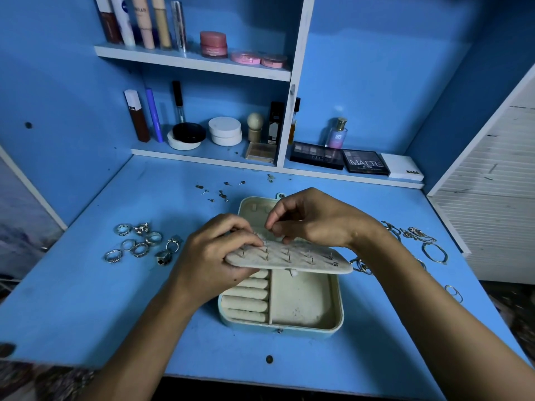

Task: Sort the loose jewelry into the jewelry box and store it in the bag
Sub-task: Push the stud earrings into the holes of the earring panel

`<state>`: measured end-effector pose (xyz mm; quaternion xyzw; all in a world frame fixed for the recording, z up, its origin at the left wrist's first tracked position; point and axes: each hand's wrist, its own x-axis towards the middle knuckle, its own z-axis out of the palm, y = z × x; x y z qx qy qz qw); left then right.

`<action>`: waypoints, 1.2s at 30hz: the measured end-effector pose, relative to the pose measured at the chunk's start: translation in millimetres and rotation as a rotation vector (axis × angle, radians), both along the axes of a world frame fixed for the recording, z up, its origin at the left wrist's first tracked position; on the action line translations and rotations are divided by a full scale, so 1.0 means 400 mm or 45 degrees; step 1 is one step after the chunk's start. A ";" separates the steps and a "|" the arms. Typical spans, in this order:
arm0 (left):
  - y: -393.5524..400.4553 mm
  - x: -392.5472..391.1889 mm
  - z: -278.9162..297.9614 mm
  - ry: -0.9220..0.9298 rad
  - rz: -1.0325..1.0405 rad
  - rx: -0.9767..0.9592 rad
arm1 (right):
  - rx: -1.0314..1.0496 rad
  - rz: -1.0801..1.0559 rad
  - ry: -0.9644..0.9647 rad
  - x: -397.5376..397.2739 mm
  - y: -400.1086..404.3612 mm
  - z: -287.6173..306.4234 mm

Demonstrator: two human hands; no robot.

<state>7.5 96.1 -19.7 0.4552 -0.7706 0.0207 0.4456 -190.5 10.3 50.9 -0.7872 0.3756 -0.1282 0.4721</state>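
One jewelry box [304,308] is seen open in the middle of the blue desk [86,299], cream inside and pale blue outside, with one row of padded ring rolls [246,296] on its left and one plain compartment on its right. One cream earring panel [289,260] is held tilted over the box, and about eight thin earring posts are counted standing out from it. The panel's left end is gripped by the left hand [214,256] with curled fingers. Something very small is pinched by the right hand [309,219] just above the panel; what it is cannot be told. About eight rings [142,243] are lying left of the box, about seven loose stud earrings [220,191] behind it, and several chains and bangles [419,244] to its right.
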 end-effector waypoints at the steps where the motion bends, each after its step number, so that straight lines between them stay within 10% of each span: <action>1: -0.001 0.000 0.000 0.002 0.001 0.000 | 0.016 0.010 -0.008 0.000 0.001 0.001; 36: 0.011 -0.011 0.021 0.061 0.092 0.127 | -0.015 0.151 0.076 0.018 0.006 0.032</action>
